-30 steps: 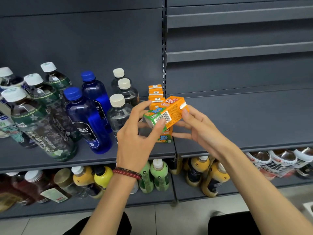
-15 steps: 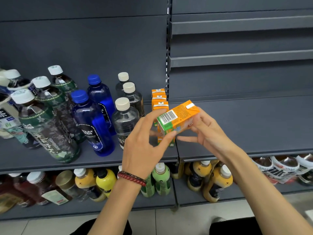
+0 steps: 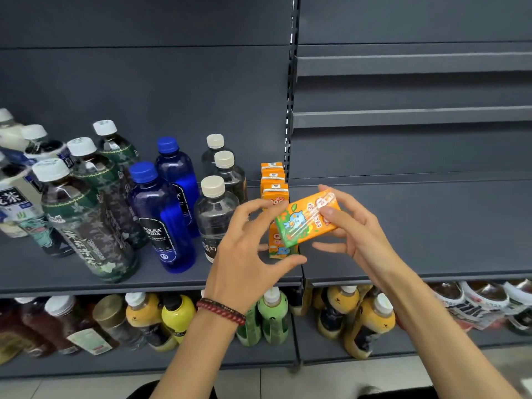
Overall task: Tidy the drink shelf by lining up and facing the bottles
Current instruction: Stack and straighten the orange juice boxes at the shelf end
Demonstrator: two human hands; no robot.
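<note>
Above shelf (image 3: 431, 226) front: right hand (image 3: 359, 234) fingers pinch juice carton (image 3: 302, 223) right end; left hand (image 3: 247, 254) fingers spread beside it. Carton likely light, squashable; grip flat sides.

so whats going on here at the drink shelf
A person is tidying the shelf. Their right hand grips a small orange juice carton, tilted in the air, while the left hand hovers open near its green end. Behind it stands a row of matching cartons, beside rows of bottles.
</note>
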